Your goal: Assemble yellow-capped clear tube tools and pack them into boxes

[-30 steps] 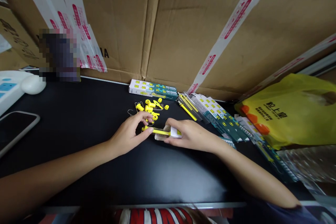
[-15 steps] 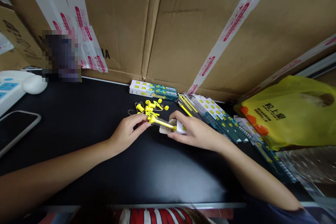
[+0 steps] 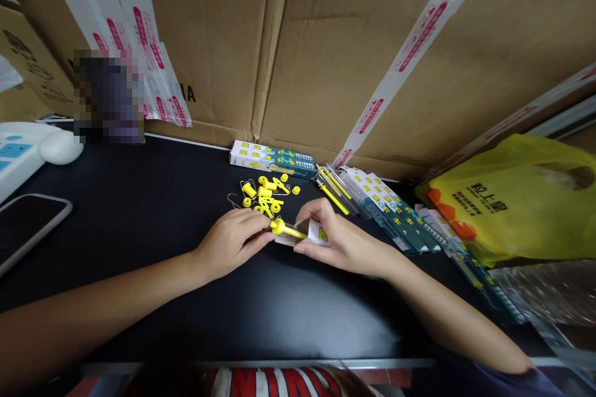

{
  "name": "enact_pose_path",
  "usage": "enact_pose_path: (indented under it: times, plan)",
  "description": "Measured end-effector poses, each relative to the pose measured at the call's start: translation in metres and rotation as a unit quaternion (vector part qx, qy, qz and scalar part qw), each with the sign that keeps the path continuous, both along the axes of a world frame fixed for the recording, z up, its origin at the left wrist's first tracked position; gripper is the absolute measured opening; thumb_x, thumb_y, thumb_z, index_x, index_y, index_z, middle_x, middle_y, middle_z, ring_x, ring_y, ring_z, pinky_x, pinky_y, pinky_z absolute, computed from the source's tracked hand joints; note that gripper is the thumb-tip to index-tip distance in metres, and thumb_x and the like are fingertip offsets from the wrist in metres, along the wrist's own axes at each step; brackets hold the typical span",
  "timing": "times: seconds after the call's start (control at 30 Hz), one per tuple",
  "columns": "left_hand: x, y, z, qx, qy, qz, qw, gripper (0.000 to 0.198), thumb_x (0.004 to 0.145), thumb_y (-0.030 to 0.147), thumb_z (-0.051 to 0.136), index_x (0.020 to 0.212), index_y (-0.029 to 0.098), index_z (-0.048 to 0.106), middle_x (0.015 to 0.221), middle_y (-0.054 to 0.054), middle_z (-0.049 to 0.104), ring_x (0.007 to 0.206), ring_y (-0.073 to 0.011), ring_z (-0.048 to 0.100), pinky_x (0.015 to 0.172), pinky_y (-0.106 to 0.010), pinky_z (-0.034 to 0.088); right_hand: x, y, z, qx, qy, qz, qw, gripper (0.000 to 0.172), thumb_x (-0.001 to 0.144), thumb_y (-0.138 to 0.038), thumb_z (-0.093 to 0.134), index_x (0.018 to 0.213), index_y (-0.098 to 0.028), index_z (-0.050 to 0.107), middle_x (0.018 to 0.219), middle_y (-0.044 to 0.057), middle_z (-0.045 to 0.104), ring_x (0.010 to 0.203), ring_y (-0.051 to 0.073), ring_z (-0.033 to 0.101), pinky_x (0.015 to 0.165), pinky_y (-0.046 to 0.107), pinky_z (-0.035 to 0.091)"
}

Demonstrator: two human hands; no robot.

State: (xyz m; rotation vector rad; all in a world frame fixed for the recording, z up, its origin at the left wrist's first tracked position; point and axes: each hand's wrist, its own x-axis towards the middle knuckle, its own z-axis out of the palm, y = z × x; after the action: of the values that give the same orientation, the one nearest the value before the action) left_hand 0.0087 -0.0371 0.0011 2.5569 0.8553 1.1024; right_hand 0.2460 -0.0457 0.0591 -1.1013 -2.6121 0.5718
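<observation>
My left hand (image 3: 231, 240) is closed in a pinch on the yellow end of a clear-tubed spring scale (image 3: 289, 231). The scale's other end sits inside the open mouth of a small printed carton (image 3: 318, 233). My right hand (image 3: 347, 240) is wrapped round that carton, thumb underneath and fingers over the top, hiding much of it. Just beyond my hands lies a loose pile of yellow plastic parts (image 3: 264, 191) with bent wire hooks (image 3: 233, 200). Several clear tubes with yellow rods (image 3: 333, 189) rest to the right of the pile.
A closed spring scale carton (image 3: 272, 159) lies at the back, and flattened cartons (image 3: 391, 211) spread to the right. Farther right is a yellow plastic bag (image 3: 526, 198). At left are a phone (image 3: 32, 229) and a white device (image 3: 23, 149). Large cardboard boxes (image 3: 326, 43) wall the back.
My left hand has moved right, and the spring scale has slid farther into the carton. The carton stays in my right hand, which has barely shifted.
</observation>
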Motion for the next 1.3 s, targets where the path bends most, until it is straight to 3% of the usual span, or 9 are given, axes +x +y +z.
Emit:
enact_pose_path:
  times: [0.13,0.37,0.5,0.63,0.83,0.93,1.13,1.3]
  plan:
    - [0.0,0.0,0.001,-0.031,-0.015,-0.002,0.999,0.018,0.093,0.025,0.047,0.079,0.016,0.054,0.075,-0.001,0.059,0.071,-0.0141,0.055,0.068,-0.027,0.042,0.0,0.001,0.0,0.006,0.02,0.008,1.0,0.035,0.09,-0.044,0.052,0.109,-0.02,0.037,0.098,0.007,0.058,0.071,0.015,0.054,0.061,0.025,0.042]
    - [0.004,-0.003,0.002,-0.137,-0.109,-0.015,0.984,0.015,0.093,0.022,0.049,0.08,0.016,0.054,0.075,0.001,0.055,0.072,-0.0115,0.053,0.068,-0.024,0.042,-0.01,-0.003,0.007,-0.025,-0.013,-0.03,0.999,0.034,0.087,-0.046,0.053,0.108,-0.021,0.042,0.079,-0.001,0.057,0.06,0.012,0.05,0.056,0.023,0.035]
    - [0.005,-0.003,0.001,-0.18,-0.166,-0.057,0.968,0.011,0.091,0.022,0.051,0.084,0.017,0.057,0.087,-0.003,0.059,0.082,-0.0128,0.056,0.071,-0.024,0.045,-0.017,-0.008,0.008,-0.041,-0.036,-0.03,0.998,0.03,0.085,-0.04,0.056,0.103,-0.021,0.044,0.064,-0.006,0.05,0.051,0.01,0.045,0.051,0.021,0.03]
    - [0.005,-0.005,0.001,-0.21,-0.194,-0.097,0.953,0.011,0.09,0.022,0.052,0.082,0.016,0.057,0.098,-0.006,0.059,0.09,-0.0139,0.058,0.069,-0.022,0.047,-0.018,-0.01,0.009,-0.057,-0.048,-0.014,0.997,0.026,0.085,-0.036,0.055,0.103,-0.02,0.044,0.065,-0.006,0.051,0.051,0.01,0.046,0.051,0.021,0.029]
    - [0.006,-0.012,0.003,-0.353,-0.206,-0.145,0.901,0.024,0.092,0.034,0.047,0.077,0.016,0.049,0.082,-0.002,0.055,0.055,-0.0058,0.051,0.053,-0.021,0.044,-0.013,-0.006,0.012,-0.101,-0.022,0.01,0.995,0.024,0.084,-0.032,0.056,0.101,-0.02,0.045,0.066,-0.005,0.053,0.053,0.01,0.046,0.051,0.02,0.031]
    - [0.007,-0.013,0.004,-0.386,-0.186,-0.146,0.891,0.024,0.094,0.036,0.042,0.082,0.016,0.048,0.075,0.0,0.055,0.051,-0.0056,0.05,0.049,-0.02,0.041,-0.013,-0.005,0.012,-0.092,-0.013,-0.001,0.996,0.028,0.083,-0.032,0.057,0.105,-0.02,0.045,0.065,-0.005,0.052,0.052,0.01,0.045,0.05,0.02,0.03]
    - [0.006,-0.009,0.002,-0.366,-0.095,-0.123,0.917,0.02,0.095,0.032,0.041,0.083,0.017,0.048,0.069,0.003,0.054,0.051,-0.0066,0.051,0.05,-0.02,0.04,-0.018,-0.008,0.008,-0.096,-0.028,0.01,0.995,0.032,0.084,-0.033,0.056,0.109,-0.019,0.042,0.073,-0.002,0.06,0.055,0.011,0.052,0.053,0.021,0.034]
    - [0.005,-0.009,0.001,-0.232,0.018,-0.137,0.963,0.02,0.094,0.027,0.042,0.077,0.018,0.048,0.072,0.002,0.053,0.062,-0.01,0.051,0.058,-0.021,0.04,-0.02,-0.013,0.002,-0.094,-0.03,0.035,0.995,0.031,0.084,-0.03,0.057,0.108,-0.019,0.041,0.074,-0.002,0.062,0.057,0.012,0.056,0.053,0.021,0.036]
